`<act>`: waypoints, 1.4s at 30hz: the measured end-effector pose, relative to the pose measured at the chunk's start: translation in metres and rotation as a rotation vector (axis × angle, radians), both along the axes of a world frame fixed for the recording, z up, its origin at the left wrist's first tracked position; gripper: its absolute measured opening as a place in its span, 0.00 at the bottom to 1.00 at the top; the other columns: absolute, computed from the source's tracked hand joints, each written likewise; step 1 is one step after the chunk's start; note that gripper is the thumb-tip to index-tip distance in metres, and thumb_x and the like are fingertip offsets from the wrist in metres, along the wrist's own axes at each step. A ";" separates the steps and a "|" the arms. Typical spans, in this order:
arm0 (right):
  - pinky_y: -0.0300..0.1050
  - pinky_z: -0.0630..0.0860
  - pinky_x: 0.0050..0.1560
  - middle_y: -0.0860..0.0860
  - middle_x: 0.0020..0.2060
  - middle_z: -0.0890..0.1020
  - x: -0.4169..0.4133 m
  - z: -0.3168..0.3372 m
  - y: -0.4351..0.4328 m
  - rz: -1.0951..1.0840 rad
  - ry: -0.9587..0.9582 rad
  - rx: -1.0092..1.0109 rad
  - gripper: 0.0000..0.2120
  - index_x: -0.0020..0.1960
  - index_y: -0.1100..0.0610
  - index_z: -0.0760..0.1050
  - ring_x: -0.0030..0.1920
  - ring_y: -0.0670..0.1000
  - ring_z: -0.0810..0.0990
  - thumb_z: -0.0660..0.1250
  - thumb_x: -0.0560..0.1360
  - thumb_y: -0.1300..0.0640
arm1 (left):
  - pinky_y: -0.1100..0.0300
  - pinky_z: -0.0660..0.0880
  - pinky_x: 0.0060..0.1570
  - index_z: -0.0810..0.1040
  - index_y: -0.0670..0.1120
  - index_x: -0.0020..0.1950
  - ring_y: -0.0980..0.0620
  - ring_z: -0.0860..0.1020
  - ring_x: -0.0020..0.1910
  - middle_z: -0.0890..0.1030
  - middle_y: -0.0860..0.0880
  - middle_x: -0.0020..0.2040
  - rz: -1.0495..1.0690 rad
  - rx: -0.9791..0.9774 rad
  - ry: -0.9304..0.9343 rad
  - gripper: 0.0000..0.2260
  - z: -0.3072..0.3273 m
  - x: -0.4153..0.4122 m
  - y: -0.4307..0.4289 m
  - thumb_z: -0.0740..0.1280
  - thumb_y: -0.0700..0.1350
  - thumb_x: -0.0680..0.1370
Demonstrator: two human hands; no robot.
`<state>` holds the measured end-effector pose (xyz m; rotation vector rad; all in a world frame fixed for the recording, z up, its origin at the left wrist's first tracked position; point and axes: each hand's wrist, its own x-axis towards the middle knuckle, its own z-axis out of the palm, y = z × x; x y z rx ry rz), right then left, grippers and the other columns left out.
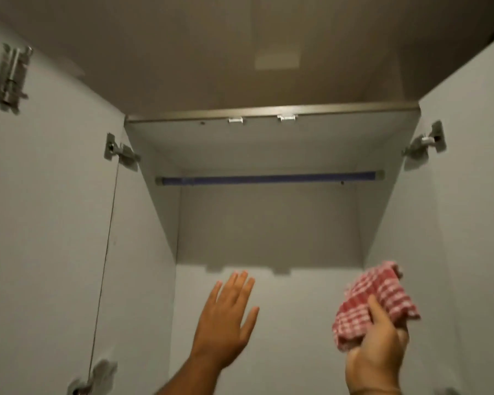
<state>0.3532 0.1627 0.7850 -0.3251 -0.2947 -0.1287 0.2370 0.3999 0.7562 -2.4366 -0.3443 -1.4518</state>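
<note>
I look up into an open white wardrobe (268, 223) with both doors swung out. My right hand (377, 346) grips a bunched red-and-white checked cloth (374, 300), raised near the inner right wall. My left hand (226, 317) is lifted in front of the back panel with its fingers straight and together, holding nothing. A blue hanging rail (268, 178) spans the cabinet high up, well above both hands.
The left door (49, 209) carries a metal slide bolt (10, 75) and hinges (120, 153). The right door (474, 195) has a hinge (425, 143). Two white catches (261, 118) sit under the top edge. The ceiling (240, 52) is above.
</note>
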 end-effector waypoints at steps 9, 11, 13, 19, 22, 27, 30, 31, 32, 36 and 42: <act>0.53 0.52 0.84 0.54 0.81 0.66 0.088 0.239 0.133 -1.103 -0.864 -0.894 0.38 0.81 0.44 0.65 0.83 0.59 0.61 0.63 0.74 0.66 | 0.41 0.58 0.83 0.63 0.45 0.85 0.47 0.60 0.85 0.61 0.46 0.87 0.121 0.059 -0.270 0.33 0.226 0.009 0.100 0.64 0.51 0.80; 0.58 0.63 0.78 0.57 0.77 0.72 0.095 0.264 0.147 -1.242 -0.925 -1.198 0.32 0.79 0.49 0.70 0.77 0.64 0.69 0.63 0.75 0.62 | 0.42 0.53 0.84 0.60 0.44 0.86 0.46 0.58 0.86 0.59 0.45 0.87 0.167 0.041 -0.216 0.33 0.245 0.014 0.113 0.64 0.51 0.82; 0.55 0.71 0.65 0.59 0.71 0.78 0.096 0.275 0.160 -1.284 -0.985 -1.498 0.24 0.76 0.48 0.71 0.68 0.65 0.76 0.63 0.80 0.54 | 0.44 0.47 0.85 0.55 0.43 0.87 0.46 0.55 0.86 0.57 0.45 0.88 0.215 0.017 -0.133 0.34 0.257 0.023 0.126 0.61 0.53 0.83; 0.48 0.33 0.81 0.39 0.84 0.37 0.122 0.282 0.197 -1.175 -1.155 -1.691 0.45 0.84 0.37 0.36 0.85 0.48 0.36 0.49 0.75 0.21 | 0.45 0.41 0.85 0.35 0.46 0.87 0.50 0.42 0.87 0.36 0.48 0.88 0.239 -0.080 -0.019 0.43 0.270 0.054 0.150 0.61 0.56 0.83; 0.51 0.42 0.82 0.34 0.83 0.38 0.116 0.291 0.192 -0.827 -1.182 -1.692 0.46 0.82 0.29 0.38 0.83 0.44 0.35 0.48 0.69 0.14 | 0.45 0.39 0.85 0.36 0.48 0.87 0.50 0.41 0.87 0.36 0.49 0.88 0.231 -0.016 -0.079 0.43 0.273 0.058 0.153 0.62 0.54 0.83; 0.51 0.63 0.76 0.50 0.76 0.70 0.117 0.306 0.196 -1.179 -1.180 -1.647 0.26 0.82 0.44 0.60 0.76 0.57 0.69 0.58 0.85 0.39 | 0.46 0.39 0.84 0.37 0.49 0.87 0.50 0.42 0.87 0.39 0.50 0.88 0.238 0.036 -0.127 0.42 0.282 0.063 0.158 0.62 0.53 0.82; 0.57 0.65 0.74 0.51 0.69 0.75 0.119 0.310 0.221 -1.452 -1.235 -1.540 0.22 0.77 0.47 0.66 0.69 0.59 0.75 0.59 0.85 0.44 | 0.46 0.39 0.85 0.39 0.49 0.88 0.51 0.44 0.87 0.43 0.51 0.89 0.231 0.061 -0.174 0.39 0.290 0.070 0.158 0.60 0.53 0.84; 0.58 0.67 0.72 0.52 0.68 0.76 0.119 0.309 0.232 -1.478 -1.224 -1.530 0.21 0.77 0.47 0.66 0.67 0.59 0.75 0.59 0.85 0.44 | 0.46 0.39 0.85 0.41 0.49 0.88 0.52 0.45 0.87 0.45 0.52 0.89 0.206 0.070 -0.192 0.38 0.292 0.072 0.159 0.59 0.53 0.84; 0.58 0.69 0.70 0.53 0.67 0.77 0.116 0.308 0.244 -1.507 -1.211 -1.530 0.21 0.77 0.48 0.67 0.66 0.60 0.76 0.60 0.85 0.45 | 0.46 0.40 0.85 0.43 0.50 0.88 0.52 0.46 0.87 0.48 0.52 0.89 0.178 0.077 -0.205 0.37 0.293 0.077 0.161 0.59 0.53 0.84; 0.56 0.75 0.56 0.54 0.56 0.83 0.081 0.304 0.298 -1.655 -1.170 -1.401 0.17 0.70 0.49 0.76 0.54 0.61 0.83 0.63 0.82 0.50 | 0.37 0.60 0.80 0.69 0.44 0.81 0.42 0.69 0.80 0.72 0.42 0.80 0.042 0.101 -0.371 0.34 0.291 0.101 0.175 0.58 0.51 0.74; 0.55 0.70 0.63 0.56 0.61 0.79 0.111 0.294 0.312 -1.618 -1.276 -1.148 0.24 0.75 0.55 0.72 0.59 0.60 0.78 0.66 0.80 0.51 | 0.32 0.63 0.73 0.73 0.37 0.72 0.33 0.74 0.72 0.78 0.35 0.67 0.060 0.216 -0.654 0.28 0.279 0.128 0.161 0.62 0.45 0.73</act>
